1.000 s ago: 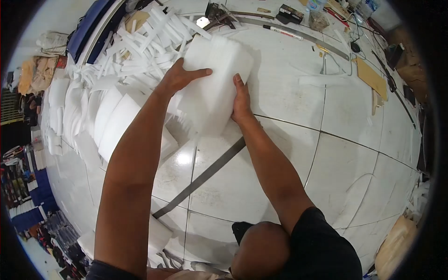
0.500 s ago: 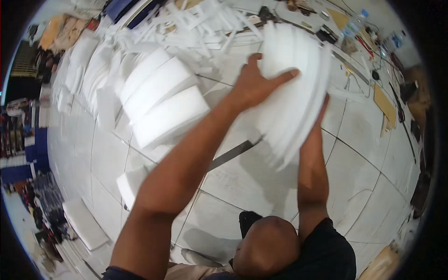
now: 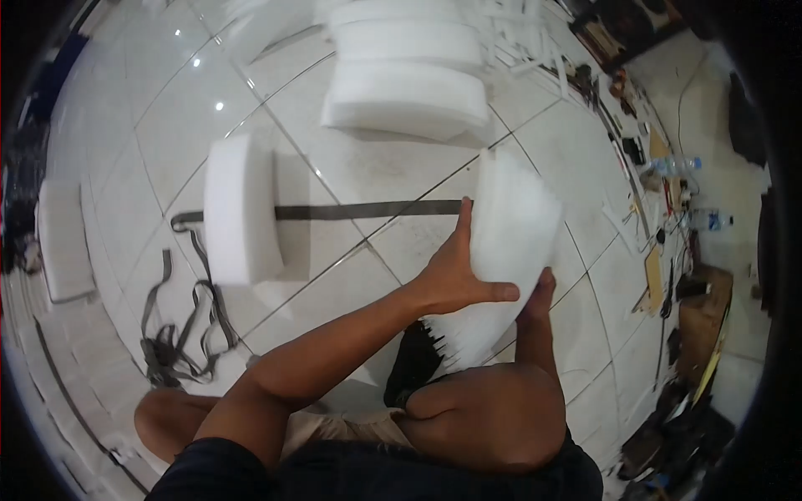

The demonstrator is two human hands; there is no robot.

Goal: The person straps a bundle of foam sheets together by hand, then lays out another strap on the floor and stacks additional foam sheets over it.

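Between my hands a stack of curved white foam sheets (image 3: 516,224) stands over the floor, its layers fanned at the lower end. My left hand (image 3: 458,271) grips its left side, with the thumb apart along the near face. My right hand (image 3: 537,294) holds the right side, its fingers partly hidden behind the stack. A flat dark grey strap (image 3: 368,210) lies across the tiles and meets the stack's left edge. Farther left, one curved white foam block (image 3: 238,210) sits upon this strap, whose loose end (image 3: 180,351) is tangled near my knee.
Ahead lie more white foam bundles (image 3: 405,93). Another white foam piece (image 3: 65,240) rests at the far left. Along the right wall are plastic bottles (image 3: 708,220), tan board scraps (image 3: 653,275), cables and small tools. White foam offcuts (image 3: 535,50) are scattered at the upper right.
My hands and the foam stack have come closer to my body and tilted. My head view has turned, bringing the strap and the single foam block on it into fuller view.
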